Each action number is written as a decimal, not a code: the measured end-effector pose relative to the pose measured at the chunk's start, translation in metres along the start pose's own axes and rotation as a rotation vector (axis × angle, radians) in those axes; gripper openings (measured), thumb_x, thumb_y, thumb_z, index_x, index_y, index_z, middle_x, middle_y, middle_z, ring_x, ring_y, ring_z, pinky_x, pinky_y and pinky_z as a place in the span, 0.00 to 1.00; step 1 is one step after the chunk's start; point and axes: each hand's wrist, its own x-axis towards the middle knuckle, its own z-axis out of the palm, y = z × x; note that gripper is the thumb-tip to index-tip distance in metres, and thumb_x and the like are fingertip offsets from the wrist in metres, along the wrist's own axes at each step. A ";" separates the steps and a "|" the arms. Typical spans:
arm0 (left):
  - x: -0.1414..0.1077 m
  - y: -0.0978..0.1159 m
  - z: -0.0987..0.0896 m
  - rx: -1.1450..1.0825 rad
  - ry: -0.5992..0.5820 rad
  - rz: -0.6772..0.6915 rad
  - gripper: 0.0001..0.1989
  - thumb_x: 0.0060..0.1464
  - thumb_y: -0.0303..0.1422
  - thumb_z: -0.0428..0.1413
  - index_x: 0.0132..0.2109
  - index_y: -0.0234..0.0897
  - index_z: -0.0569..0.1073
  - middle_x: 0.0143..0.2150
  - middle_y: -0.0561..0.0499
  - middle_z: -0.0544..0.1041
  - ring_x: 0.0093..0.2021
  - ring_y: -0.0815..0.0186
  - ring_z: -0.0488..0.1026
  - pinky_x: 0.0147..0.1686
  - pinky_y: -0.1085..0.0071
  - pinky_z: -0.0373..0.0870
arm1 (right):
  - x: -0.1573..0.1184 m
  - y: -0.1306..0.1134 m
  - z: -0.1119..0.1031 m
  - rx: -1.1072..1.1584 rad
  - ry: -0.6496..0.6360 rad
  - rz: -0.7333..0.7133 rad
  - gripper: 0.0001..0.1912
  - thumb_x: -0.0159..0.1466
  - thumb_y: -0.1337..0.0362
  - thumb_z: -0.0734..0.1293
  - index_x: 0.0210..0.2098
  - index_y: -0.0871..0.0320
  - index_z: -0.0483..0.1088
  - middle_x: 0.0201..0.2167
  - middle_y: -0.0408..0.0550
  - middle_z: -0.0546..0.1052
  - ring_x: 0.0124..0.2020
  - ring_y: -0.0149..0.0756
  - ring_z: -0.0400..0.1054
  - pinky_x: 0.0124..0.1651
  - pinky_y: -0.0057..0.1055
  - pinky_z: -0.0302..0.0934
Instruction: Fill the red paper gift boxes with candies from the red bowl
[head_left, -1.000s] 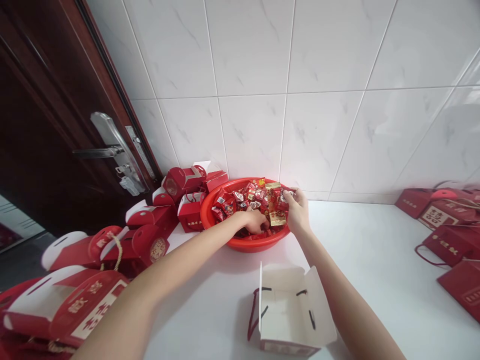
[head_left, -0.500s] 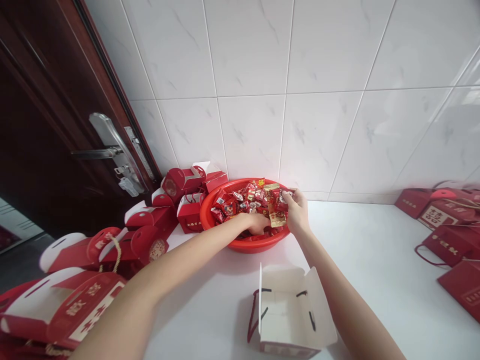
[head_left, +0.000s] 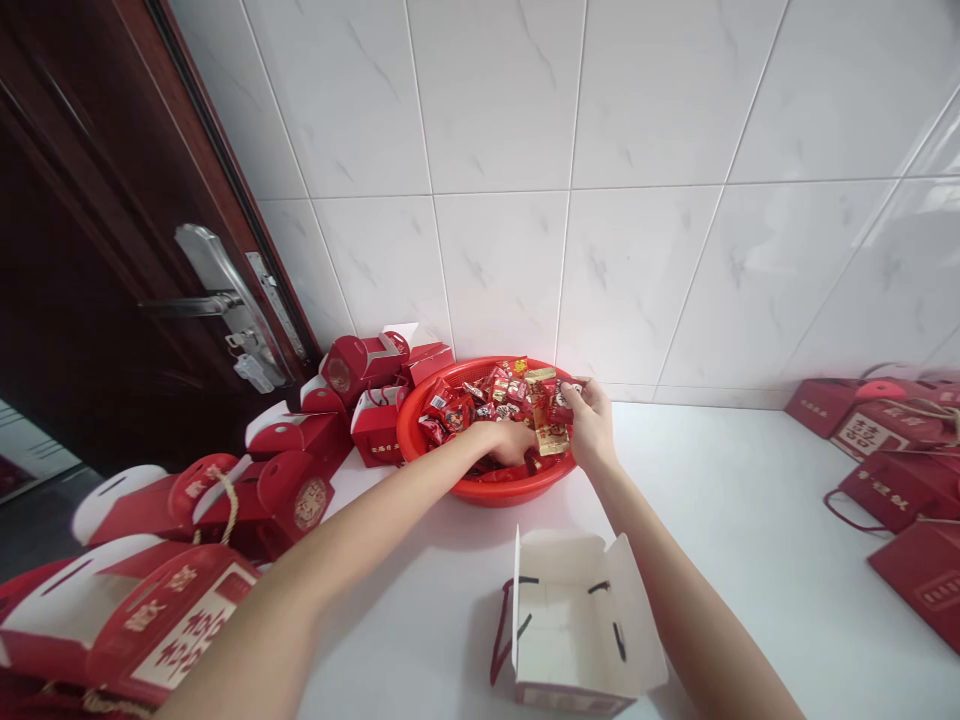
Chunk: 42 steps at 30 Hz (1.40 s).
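A red plastic basket (head_left: 506,492) full of wrapped candies (head_left: 456,412) stands against the tiled wall. My left hand (head_left: 512,442) reaches down among the candies, its fingertips partly hidden. At the basket's right rim, my right hand (head_left: 589,418) is closed on red and gold candy packets (head_left: 551,438), the gold one hanging over the candies. Nearer to me, an open box (head_left: 566,620) with a white inside stands with its flaps up, black cord ends showing within and a red cord handle on its left.
Red gift boxes (head_left: 180,610) with rope handles crowd the left side. More red boxes (head_left: 892,485) lie at the right edge. Behind the left boxes is a dark wooden door (head_left: 90,200) with a metal handle and keys.
My left hand has shifted slightly within the candies, its back more raised. My right hand stays at the rim with the packets. The whole view has moved slightly.
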 end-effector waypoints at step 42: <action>-0.023 -0.020 -0.028 -0.421 0.622 0.170 0.16 0.54 0.45 0.59 0.36 0.35 0.79 0.40 0.47 0.81 0.46 0.58 0.74 0.50 0.65 0.68 | 0.000 -0.005 0.003 0.112 0.092 0.034 0.15 0.49 0.55 0.73 0.31 0.55 0.69 0.30 0.41 0.76 0.28 0.33 0.70 0.30 0.32 0.68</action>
